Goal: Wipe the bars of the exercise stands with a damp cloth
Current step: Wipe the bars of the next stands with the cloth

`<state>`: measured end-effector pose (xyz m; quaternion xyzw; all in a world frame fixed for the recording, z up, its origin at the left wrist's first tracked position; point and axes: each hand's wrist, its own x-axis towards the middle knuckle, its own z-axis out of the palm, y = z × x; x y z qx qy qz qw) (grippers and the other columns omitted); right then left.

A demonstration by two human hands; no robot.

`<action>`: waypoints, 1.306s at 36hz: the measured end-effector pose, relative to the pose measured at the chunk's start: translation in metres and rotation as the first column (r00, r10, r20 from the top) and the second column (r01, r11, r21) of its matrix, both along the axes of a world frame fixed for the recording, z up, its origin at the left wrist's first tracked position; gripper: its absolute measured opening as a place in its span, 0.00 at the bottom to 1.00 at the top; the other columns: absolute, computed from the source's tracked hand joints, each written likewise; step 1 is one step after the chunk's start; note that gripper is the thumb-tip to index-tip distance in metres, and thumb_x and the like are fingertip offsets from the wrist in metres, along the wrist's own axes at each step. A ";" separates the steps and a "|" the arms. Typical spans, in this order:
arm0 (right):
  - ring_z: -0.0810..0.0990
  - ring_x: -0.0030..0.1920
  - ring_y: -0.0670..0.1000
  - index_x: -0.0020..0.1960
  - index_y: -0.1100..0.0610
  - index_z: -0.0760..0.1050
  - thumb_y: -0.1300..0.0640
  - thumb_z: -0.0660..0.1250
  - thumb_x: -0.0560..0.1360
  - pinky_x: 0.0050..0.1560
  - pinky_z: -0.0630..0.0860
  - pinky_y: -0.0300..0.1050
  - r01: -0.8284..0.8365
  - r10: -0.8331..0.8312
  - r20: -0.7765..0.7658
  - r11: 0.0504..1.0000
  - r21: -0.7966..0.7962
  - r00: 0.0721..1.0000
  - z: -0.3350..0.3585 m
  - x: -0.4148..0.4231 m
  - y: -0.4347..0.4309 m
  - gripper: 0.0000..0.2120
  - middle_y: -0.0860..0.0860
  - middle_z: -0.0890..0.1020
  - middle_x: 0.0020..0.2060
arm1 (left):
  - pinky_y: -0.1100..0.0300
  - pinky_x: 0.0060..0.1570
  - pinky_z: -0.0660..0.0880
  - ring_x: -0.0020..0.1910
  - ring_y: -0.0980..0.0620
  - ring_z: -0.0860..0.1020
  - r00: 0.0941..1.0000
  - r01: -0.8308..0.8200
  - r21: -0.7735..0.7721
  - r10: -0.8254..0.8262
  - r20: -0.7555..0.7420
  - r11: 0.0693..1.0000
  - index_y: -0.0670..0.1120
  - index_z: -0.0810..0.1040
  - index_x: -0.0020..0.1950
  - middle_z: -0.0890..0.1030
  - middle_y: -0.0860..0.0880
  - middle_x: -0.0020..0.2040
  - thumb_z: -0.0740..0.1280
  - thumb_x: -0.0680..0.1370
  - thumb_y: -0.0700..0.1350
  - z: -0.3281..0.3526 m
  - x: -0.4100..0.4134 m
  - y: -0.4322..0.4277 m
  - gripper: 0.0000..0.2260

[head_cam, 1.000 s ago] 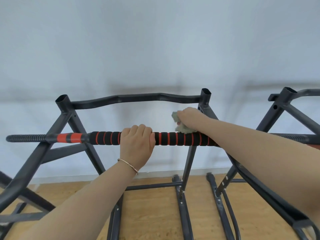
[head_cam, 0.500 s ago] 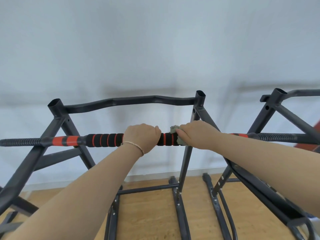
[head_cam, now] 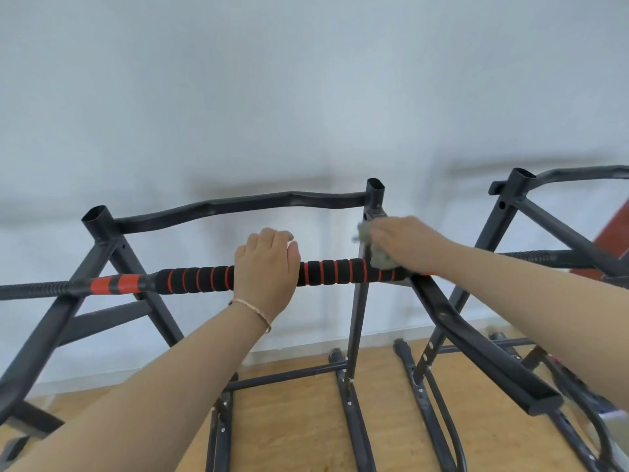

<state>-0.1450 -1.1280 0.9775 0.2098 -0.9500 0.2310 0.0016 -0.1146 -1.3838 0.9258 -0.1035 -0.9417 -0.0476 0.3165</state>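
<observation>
A black foam bar with orange rings (head_cam: 333,271) runs across the dark metal exercise stand (head_cam: 102,240). My left hand (head_cam: 267,267) grips the bar at its middle, fingers curled over the top. My right hand (head_cam: 405,241) holds a crumpled grey-green cloth (head_cam: 376,252) against the bar's right end, beside the stand's rear right post (head_cam: 374,199). The hand and cloth look motion-blurred.
A wavy black top bar (head_cam: 238,204) spans the stand's back. A second dark stand (head_cam: 517,199) is at the right, with a red object (head_cam: 616,233) behind it. The stands' feet rest on a wooden floor (head_cam: 296,424). A pale wall lies behind.
My right hand slid the cloth left along the bar until it met my left hand, then back right to the post. My left hand has kept its grip on the bar.
</observation>
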 end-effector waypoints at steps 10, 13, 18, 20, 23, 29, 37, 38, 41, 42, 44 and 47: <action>0.76 0.29 0.53 0.44 0.58 0.77 0.48 0.58 0.83 0.26 0.73 0.46 -0.074 0.322 -0.557 0.905 0.420 0.765 -0.056 -0.003 -0.003 0.18 0.50 0.76 0.31 | 0.53 0.37 0.76 0.37 0.48 0.76 0.794 0.210 -0.388 0.075 0.603 0.898 0.44 0.67 0.49 0.73 0.49 0.37 0.61 0.77 0.37 0.021 -0.036 0.033 0.04; 0.71 0.23 0.52 0.39 0.59 0.76 0.61 0.69 0.74 0.20 0.69 0.43 -0.088 0.449 -0.620 0.848 0.523 0.643 -0.055 -0.011 -0.010 0.06 0.50 0.73 0.26 | 0.55 0.32 0.70 0.34 0.47 0.73 0.890 0.175 -0.453 0.056 0.453 0.874 0.45 0.63 0.48 0.70 0.49 0.34 0.62 0.76 0.38 0.015 -0.027 0.032 0.07; 0.66 0.22 0.54 0.34 0.64 0.74 0.55 0.48 0.78 0.23 0.64 0.44 -0.137 0.446 -0.444 0.808 0.572 0.777 -0.045 -0.024 -0.019 0.22 0.55 0.74 0.24 | 0.61 0.26 0.64 0.23 0.50 0.64 0.976 0.107 -0.429 -0.011 0.219 0.897 0.47 0.62 0.38 0.64 0.51 0.26 0.60 0.74 0.38 -0.004 -0.011 0.033 0.08; 0.71 0.32 0.56 0.44 0.63 0.75 0.55 0.50 0.83 0.35 0.73 0.50 -0.209 0.446 -0.182 0.693 0.690 0.877 -0.030 -0.027 -0.027 0.19 0.56 0.78 0.34 | 0.61 0.27 0.59 0.22 0.50 0.60 0.994 0.105 -0.323 -0.096 0.044 0.940 0.47 0.65 0.33 0.62 0.51 0.25 0.57 0.76 0.40 -0.015 -0.008 0.031 0.11; 0.74 0.42 0.53 0.52 0.60 0.72 0.57 0.60 0.82 0.45 0.70 0.43 -0.293 0.317 0.115 0.603 0.742 0.942 -0.017 -0.034 -0.034 0.06 0.53 0.77 0.41 | 0.58 0.30 0.58 0.26 0.49 0.63 0.991 0.111 -0.186 -0.123 -0.055 0.976 0.46 0.70 0.35 0.66 0.51 0.28 0.45 0.82 0.47 -0.031 -0.003 0.027 0.21; 0.76 0.62 0.58 0.70 0.59 0.69 0.53 0.52 0.86 0.61 0.70 0.44 -0.277 0.350 -0.046 0.808 0.520 0.936 -0.016 -0.023 -0.012 0.18 0.52 0.72 0.69 | 0.57 0.33 0.68 0.38 0.47 0.74 0.988 0.145 -0.071 -0.148 -0.043 0.987 0.44 0.77 0.52 0.78 0.47 0.47 0.55 0.82 0.49 -0.025 0.008 0.023 0.14; 0.71 0.31 0.48 0.35 0.51 0.66 0.48 0.50 0.85 0.36 0.66 0.43 -0.157 0.216 -0.121 0.915 0.373 0.969 -0.028 0.013 -0.001 0.21 0.47 0.72 0.29 | 0.56 0.30 0.70 0.34 0.49 0.74 0.836 0.207 -0.425 0.066 0.544 0.881 0.47 0.62 0.50 0.74 0.49 0.37 0.61 0.76 0.38 0.018 -0.016 0.032 0.09; 0.69 0.29 0.47 0.35 0.52 0.65 0.49 0.49 0.85 0.34 0.62 0.41 -0.131 0.192 -0.139 0.924 0.360 0.972 -0.032 0.010 0.001 0.21 0.46 0.70 0.28 | 0.56 0.30 0.70 0.34 0.49 0.74 0.829 0.211 -0.441 0.080 0.554 0.872 0.47 0.62 0.50 0.73 0.48 0.36 0.61 0.76 0.38 0.016 -0.018 0.033 0.10; 0.65 0.27 0.50 0.38 0.56 0.65 0.53 0.48 0.82 0.33 0.61 0.43 -0.103 0.145 -0.097 0.931 0.350 0.985 -0.030 0.010 -0.005 0.17 0.47 0.67 0.27 | 0.56 0.30 0.70 0.31 0.50 0.71 0.894 0.178 -0.489 0.068 0.443 0.854 0.45 0.65 0.55 0.71 0.49 0.35 0.62 0.77 0.39 0.012 -0.009 0.032 0.09; 0.65 0.29 0.52 0.40 0.58 0.65 0.55 0.50 0.82 0.34 0.62 0.44 -0.100 0.116 -0.032 0.943 0.316 0.993 -0.031 0.008 -0.008 0.14 0.48 0.66 0.28 | 0.57 0.29 0.70 0.30 0.50 0.71 0.913 0.157 -0.497 0.067 0.403 0.853 0.45 0.66 0.57 0.71 0.49 0.34 0.62 0.77 0.40 0.011 -0.003 0.032 0.10; 0.67 0.34 0.53 0.42 0.58 0.64 0.58 0.52 0.84 0.36 0.62 0.45 -0.088 0.087 0.019 0.936 0.341 0.996 -0.026 0.004 -0.014 0.13 0.49 0.66 0.30 | 0.58 0.29 0.71 0.30 0.49 0.73 0.943 0.132 -0.487 0.042 0.330 0.864 0.46 0.67 0.59 0.71 0.50 0.33 0.60 0.79 0.44 0.005 0.007 0.033 0.09; 0.70 0.35 0.52 0.36 0.56 0.65 0.57 0.52 0.84 0.38 0.66 0.43 -0.098 0.028 0.183 0.918 0.384 0.983 -0.020 -0.009 -0.015 0.18 0.49 0.72 0.31 | 0.60 0.28 0.67 0.27 0.49 0.72 0.982 0.084 -0.420 -0.002 0.191 0.904 0.46 0.74 0.47 0.71 0.51 0.30 0.59 0.80 0.46 -0.008 0.019 0.033 0.07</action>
